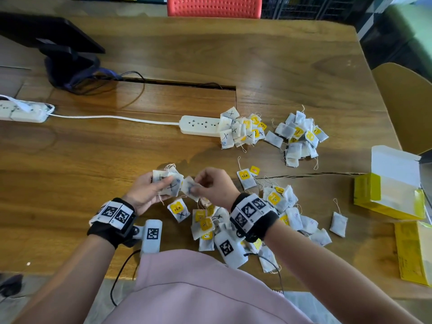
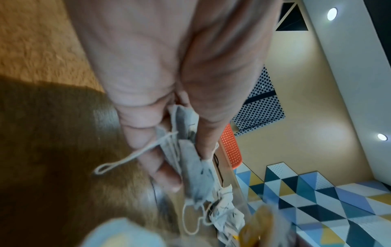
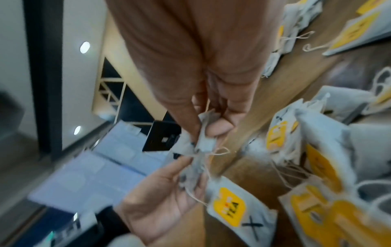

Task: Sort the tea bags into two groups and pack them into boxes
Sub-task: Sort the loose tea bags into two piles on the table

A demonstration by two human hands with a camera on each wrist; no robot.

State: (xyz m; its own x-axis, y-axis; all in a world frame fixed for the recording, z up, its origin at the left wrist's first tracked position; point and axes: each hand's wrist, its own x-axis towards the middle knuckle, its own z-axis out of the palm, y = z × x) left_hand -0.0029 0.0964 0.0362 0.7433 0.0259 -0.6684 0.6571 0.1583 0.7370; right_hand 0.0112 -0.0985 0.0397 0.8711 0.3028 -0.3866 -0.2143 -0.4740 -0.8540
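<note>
Nearest the camera, my pink garment (image 1: 205, 288) fills the lower edge, with both wrist bands above it. My left hand (image 1: 146, 191) holds a small stack of tea bags (image 1: 167, 181) marked with a black X, thumb curled over the top; the left wrist view shows the stack (image 2: 186, 150) pinched between thumb and fingers, a string loop hanging free. My right hand (image 1: 214, 185) pinches a single tea bag (image 1: 190, 188) by its edge, just beside the stack; its mark looks dark, though motion blur keeps me from reading it. Both grips are thus closed on tea bags.

Beneath and right of my right wrist lies the unsorted heap (image 1: 278, 206) on the table (image 1: 117, 148). Farther away sit two sorted groups: one X-marked pile (image 1: 238, 129) lying against a white power strip (image 1: 198, 125), and a second pile (image 1: 299, 139) to its right, apart from it. An open yellow box (image 1: 390, 190) stands at the right edge, a flat yellow box (image 1: 412, 251) nearer me. A dark monitor stand (image 1: 67, 64) occupies the far left.
</note>
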